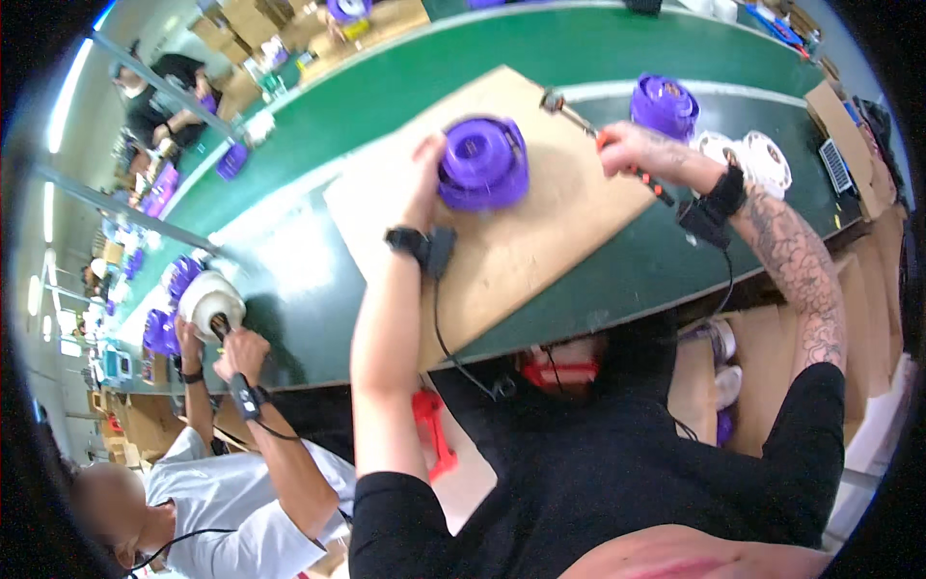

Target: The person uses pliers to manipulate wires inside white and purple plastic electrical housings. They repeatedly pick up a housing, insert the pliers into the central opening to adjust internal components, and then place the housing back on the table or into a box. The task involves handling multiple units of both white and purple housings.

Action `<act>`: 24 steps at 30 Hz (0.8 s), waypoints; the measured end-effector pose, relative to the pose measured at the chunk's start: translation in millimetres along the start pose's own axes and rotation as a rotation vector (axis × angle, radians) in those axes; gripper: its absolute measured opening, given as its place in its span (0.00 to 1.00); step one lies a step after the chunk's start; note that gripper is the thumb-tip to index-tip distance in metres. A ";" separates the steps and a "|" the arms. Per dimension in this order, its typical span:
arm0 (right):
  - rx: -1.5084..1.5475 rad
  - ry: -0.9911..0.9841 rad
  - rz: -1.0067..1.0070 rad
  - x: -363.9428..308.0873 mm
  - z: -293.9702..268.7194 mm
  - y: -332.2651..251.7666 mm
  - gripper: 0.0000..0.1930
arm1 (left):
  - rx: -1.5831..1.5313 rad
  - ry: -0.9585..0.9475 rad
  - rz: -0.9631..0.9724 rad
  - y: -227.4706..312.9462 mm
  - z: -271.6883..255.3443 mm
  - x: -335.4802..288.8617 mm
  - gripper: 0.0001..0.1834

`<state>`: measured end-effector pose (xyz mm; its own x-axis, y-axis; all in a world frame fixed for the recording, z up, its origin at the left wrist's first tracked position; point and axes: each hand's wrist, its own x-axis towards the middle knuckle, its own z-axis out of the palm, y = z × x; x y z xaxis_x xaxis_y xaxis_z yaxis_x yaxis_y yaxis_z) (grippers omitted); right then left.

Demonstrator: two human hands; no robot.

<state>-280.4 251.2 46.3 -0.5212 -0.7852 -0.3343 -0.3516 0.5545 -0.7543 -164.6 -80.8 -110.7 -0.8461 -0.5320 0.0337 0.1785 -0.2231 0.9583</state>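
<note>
My left hand (422,179) grips the left side of a round purple plastic housing (484,162) with stepped rings, over a sheet of cardboard (569,217) on the table. To the right, my right hand (639,152) is closed around the orange-and-black handle of a hammer (577,120). Its metal head points to the far left, apart from the housing. Just beyond my right hand stands another purple housing (666,104). White round plastic parts (748,159) lie beside my right wrist. Both wrists carry black strapped devices with cables.
The green table (299,289) runs along in front of me. At the left, a co-worker's hands (241,352) work on a white round part (212,304) near purple housings (162,330). A cardboard box (849,145) stands at the right end. Below the edge are red objects (434,434).
</note>
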 end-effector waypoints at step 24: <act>0.515 -0.301 -0.303 36.7 1.9 71.3 0.12 | 0.544 -0.606 0.040 107.2 141.4 -5.8 0.21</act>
<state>-323.1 261.4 -20.8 -0.1923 -0.9695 -0.1523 0.0069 0.1538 -0.9881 -211.6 13.9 31.9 -0.9969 0.0378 0.0695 0.0776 0.2973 0.9516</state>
